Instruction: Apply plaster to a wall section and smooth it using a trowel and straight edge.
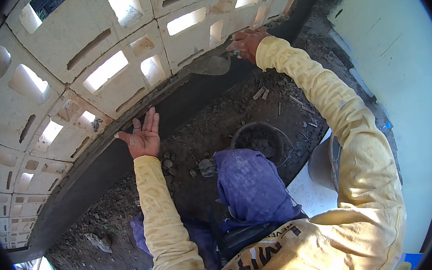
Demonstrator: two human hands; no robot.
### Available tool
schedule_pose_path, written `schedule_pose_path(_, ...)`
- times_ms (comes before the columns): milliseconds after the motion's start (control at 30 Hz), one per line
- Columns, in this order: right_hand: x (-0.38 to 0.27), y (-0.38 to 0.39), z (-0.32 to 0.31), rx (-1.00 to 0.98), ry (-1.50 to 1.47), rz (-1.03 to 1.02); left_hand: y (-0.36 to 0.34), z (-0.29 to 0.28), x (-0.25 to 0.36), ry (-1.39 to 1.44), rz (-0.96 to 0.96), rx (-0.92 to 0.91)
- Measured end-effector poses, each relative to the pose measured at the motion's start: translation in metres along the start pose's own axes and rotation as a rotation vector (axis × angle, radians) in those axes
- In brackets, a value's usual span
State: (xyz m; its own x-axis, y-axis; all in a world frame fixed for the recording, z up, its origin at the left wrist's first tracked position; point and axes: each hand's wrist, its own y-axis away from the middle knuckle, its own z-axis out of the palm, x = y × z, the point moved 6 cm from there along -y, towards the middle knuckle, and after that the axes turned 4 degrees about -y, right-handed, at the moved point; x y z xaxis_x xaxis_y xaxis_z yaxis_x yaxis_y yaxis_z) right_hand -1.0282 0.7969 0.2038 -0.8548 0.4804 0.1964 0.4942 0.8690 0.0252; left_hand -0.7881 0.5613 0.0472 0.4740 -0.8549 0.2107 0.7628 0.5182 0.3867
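My right hand (248, 44) is closed around a trowel, and its flat grey blade (211, 65) lies along the lower edge of the pale pierced-block wall (145, 35). Most of the handle is hidden by my fingers. Farther left, my left hand (145, 137) is open and holds nothing. Its palm shows, with the fingers spread at the ledge (116, 135) under the blocks. Smooth dark grey mortar (182, 104) covers the band below that ledge.
Dark soil with broken bits (269, 93) covers the ground. By my purple-covered knee (250, 178) stands a dark bucket (285, 147) with grey material inside. A paler bucket (322, 164) stands on a white board (309, 199). A pale green wall (400, 67) rises at right.
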Motion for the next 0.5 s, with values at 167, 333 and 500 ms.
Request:
schedule_pose_path(167, -0.025, 0.013, -0.009, -0.090, -0.053, -0.097, -0.001, -0.002, 0.000, 0.008, 0.007, 0.033)
schedule_pose_path(333, -0.045, 0.018, -0.015, 0.052, -0.005, -0.038, -0.006, -0.008, 0.000, 0.041, -0.030, 0.012)
schedule_pose_path(500, -0.019, 0.015, -0.014, 0.016, 0.088, 0.101, -0.007, -0.007, 0.000, 0.070, -0.063, -0.048)
